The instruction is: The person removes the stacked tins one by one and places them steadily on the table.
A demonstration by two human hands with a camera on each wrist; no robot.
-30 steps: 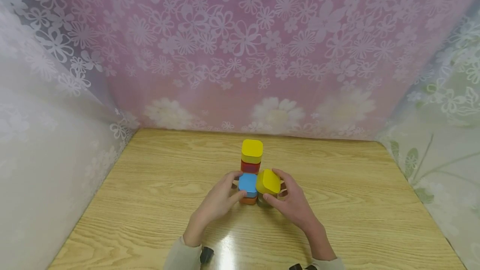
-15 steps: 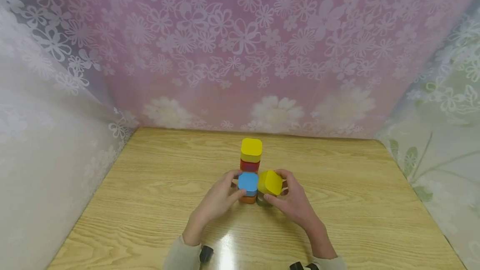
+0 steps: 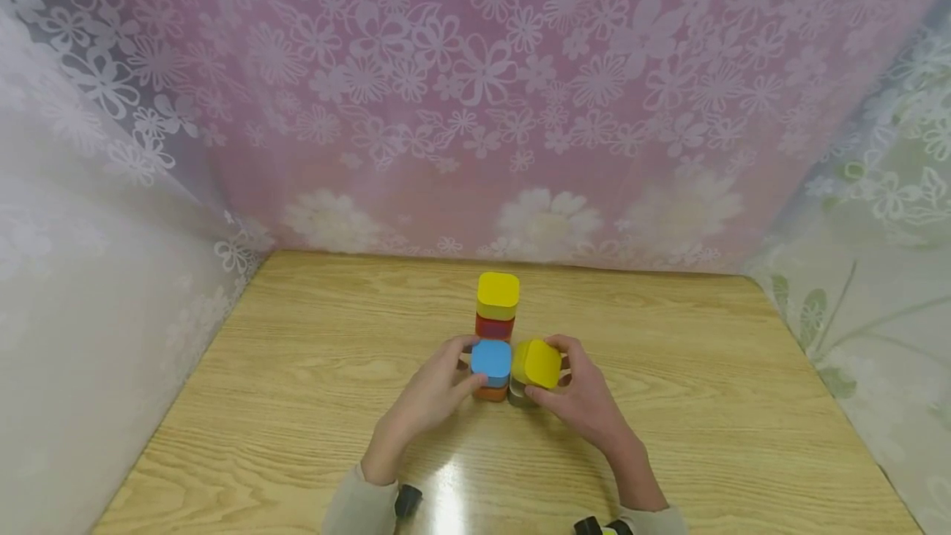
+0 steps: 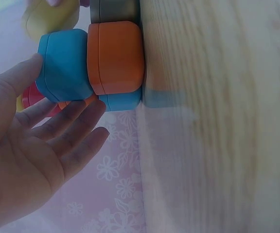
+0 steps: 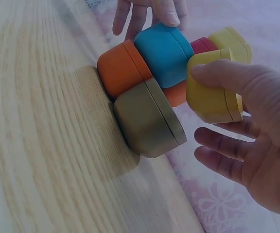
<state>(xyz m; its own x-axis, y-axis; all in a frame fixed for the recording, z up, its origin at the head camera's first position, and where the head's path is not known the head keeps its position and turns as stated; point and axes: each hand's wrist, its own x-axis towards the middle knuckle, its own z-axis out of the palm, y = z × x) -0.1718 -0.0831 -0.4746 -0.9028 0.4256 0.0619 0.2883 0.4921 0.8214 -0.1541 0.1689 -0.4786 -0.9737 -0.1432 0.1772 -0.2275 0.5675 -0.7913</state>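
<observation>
A small rounded blue box [image 3: 491, 360] with a lid sits on an orange box [image 4: 115, 57]. My left hand [image 3: 434, 390] holds the blue box between thumb and fingertips. My right hand [image 3: 583, 395] grips a yellow box [image 3: 541, 364] by its sides, thumb on the near side. That yellow box is tilted and stands apart above a dull gold box [image 5: 147, 119]. The gold box rests on the table beside the orange one. In the head view, the yellow box and my fingers cover much of the gold box.
Behind them rises a stack with another yellow box [image 3: 499, 294] on top and a red box [image 3: 494, 328] under it. Lower down are an orange box and a blue box [image 4: 123, 101]. A pink flowered curtain [image 3: 475, 106] hangs along the wooden table's [image 3: 297, 403] back edge.
My right hand has shifted slightly to the right with the yellow box, which has drawn away from the blue box. My left hand keeps its place on the blue box.
</observation>
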